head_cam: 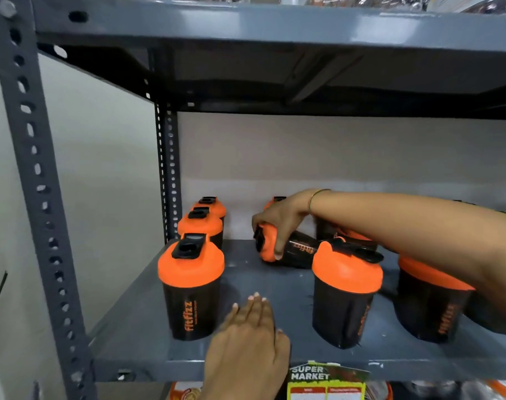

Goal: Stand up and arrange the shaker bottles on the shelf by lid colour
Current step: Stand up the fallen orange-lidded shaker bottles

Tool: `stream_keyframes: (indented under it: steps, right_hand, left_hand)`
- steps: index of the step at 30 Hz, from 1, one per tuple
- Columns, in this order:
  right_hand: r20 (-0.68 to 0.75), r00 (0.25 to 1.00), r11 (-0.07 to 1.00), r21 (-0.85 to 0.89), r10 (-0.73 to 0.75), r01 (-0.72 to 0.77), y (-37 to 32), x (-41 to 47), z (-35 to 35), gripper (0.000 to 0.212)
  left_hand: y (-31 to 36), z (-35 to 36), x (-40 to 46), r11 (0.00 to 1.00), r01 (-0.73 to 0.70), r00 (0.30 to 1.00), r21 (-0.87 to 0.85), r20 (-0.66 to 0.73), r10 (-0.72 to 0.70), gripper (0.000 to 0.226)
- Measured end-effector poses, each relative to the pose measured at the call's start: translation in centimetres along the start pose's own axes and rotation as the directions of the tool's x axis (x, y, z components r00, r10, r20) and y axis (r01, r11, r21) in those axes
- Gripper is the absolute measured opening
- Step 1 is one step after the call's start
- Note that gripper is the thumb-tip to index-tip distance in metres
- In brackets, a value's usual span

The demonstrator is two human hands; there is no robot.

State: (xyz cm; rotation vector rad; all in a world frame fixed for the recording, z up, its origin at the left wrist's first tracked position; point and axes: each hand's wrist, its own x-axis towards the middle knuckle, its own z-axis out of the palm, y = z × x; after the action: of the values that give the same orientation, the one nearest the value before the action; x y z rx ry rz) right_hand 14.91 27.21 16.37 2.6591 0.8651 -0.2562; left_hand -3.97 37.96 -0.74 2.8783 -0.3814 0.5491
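Note:
Black shaker bottles with orange lids stand on the grey shelf (136,336). Three are lined up front to back at the left, the nearest one (191,287) at the front. One bottle (295,251) lies on its side in the middle, and my right hand (280,223) is shut on its orange lid end. Two upright bottles stand at the front right: one (345,295) with its black cap flipped up, another (430,301) partly behind my forearm. More bottles stand at the back, mostly hidden. My left hand (248,339) hovers flat over the shelf's front, fingers together, holding nothing.
A grey slotted upright (35,168) frames the left side, and the shelf above (274,27) hangs low over the bottles. A "Super Market" price tag (326,382) hangs from the front edge. Packaged goods show on the shelf below.

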Motion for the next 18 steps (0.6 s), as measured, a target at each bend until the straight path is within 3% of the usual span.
stream_keyframes:
  steps: [5,8,15,18]
  right_hand:
    - [-0.332,0.94,0.941,0.335,0.071,0.047,2.9,-3.3,-0.9,0.079]
    - [-0.449,0.878,0.876,0.476,0.168,0.076,3.9,-4.6,-0.5,0.076]
    - [-0.354,0.879,0.758,0.652,0.319,-0.013,4.2,-4.9,1.3,0.078]
    - [-0.288,0.904,0.754,0.654,0.315,-0.055,3.8,-4.6,2.1,0.075]
  left_hand:
    - [0.5,-0.4,-0.2,1.0,0.012,1.0,0.013,-0.007,-0.012,0.062]
    - [0.7,-0.6,-0.3,1.0,0.017,1.0,0.02,-0.002,-0.017,0.062]
    - [0.8,-0.3,-0.4,0.999,0.033,0.999,0.013,-0.04,-0.032,0.062]
    - [0.7,-0.2,-0.3,0.999,0.032,0.998,0.02,-0.049,-0.031,0.062]
